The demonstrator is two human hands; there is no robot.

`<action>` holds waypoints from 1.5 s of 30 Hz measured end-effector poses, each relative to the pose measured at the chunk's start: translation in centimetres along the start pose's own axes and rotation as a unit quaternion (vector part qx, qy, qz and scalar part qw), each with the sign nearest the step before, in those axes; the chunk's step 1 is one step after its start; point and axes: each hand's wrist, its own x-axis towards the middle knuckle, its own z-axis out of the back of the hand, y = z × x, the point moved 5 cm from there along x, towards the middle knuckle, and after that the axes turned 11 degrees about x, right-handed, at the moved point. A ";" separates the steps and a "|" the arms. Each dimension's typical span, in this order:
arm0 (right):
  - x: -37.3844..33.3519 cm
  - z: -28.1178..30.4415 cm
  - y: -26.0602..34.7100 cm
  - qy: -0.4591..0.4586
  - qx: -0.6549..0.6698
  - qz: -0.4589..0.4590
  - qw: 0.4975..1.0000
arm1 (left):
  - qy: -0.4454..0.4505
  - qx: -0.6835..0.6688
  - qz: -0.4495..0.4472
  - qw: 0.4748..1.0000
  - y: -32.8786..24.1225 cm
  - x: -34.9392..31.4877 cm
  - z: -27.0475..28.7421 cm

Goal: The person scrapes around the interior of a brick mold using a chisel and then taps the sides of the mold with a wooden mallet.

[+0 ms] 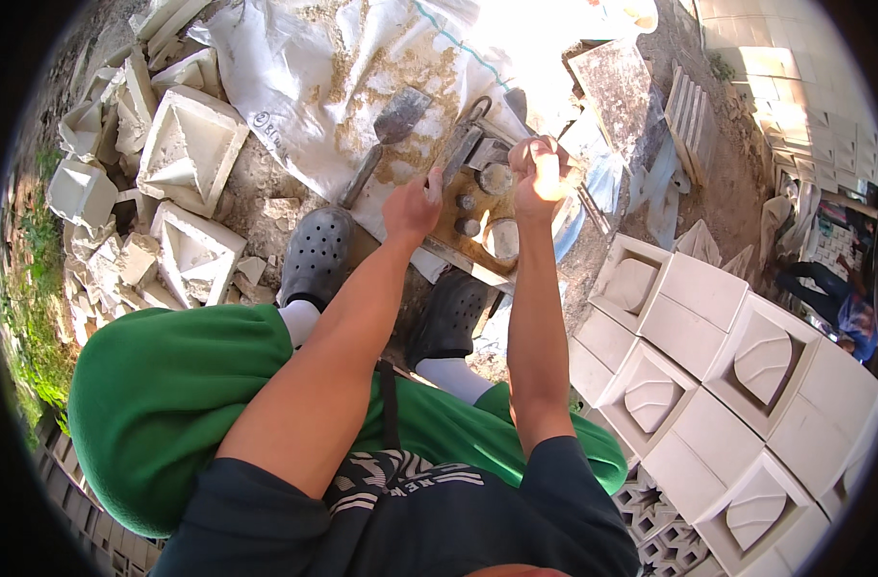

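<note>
My left hand (pixel 413 208) is closed at the left side of a shallow mould (pixel 479 252) with round plugs in it. A flat grey metal bar (pixel 460 152) runs up from its fingertips; what the fingers hold is partly hidden. My right hand (pixel 537 175) is closed in a fist over the mould's right side. A narrow grey blade (pixel 517 102) slopes down toward this fist, but its grip is hidden. Left of the mould a trowel (pixel 401 116) crusted with mortar lies on a white sheet (pixel 294 115), its handle pointing toward my shoe.
Broken pale cast blocks (pixel 192 149) are heaped at the left. Stacked patterned blocks (pixel 694 317) stand at the right. My dark clogs (pixel 318 255) are close to the mould. A flat board (pixel 612 91) leans at the back right; another person (pixel 838 303) is at the far right.
</note>
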 end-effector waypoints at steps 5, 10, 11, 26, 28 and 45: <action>-0.8 -1.5 1.6 0.041 0.002 0.037 0.998 | -0.009 0.012 0.011 1.000 0.6 0.4 0.5; -0.6 -1.2 0.7 0.038 -0.084 0.022 0.995 | -0.016 -0.012 0.009 1.000 0.5 0.4 0.9; -1.1 -1.2 1.7 0.027 -0.037 0.037 0.998 | -0.010 -0.009 0.008 1.000 0.4 0.1 0.9; -1.5 -0.9 0.9 0.012 -0.070 0.002 0.997 | -0.027 -0.023 0.007 0.999 0.3 -0.1 0.6; -0.7 -0.5 -0.2 0.014 -0.164 -0.025 0.986 | -0.022 -0.031 0.005 0.999 -0.2 -0.2 0.4; 0.6 0.2 1.4 0.025 -0.051 0.020 0.998 | -0.021 -0.036 0.013 0.999 0.0 0.3 0.5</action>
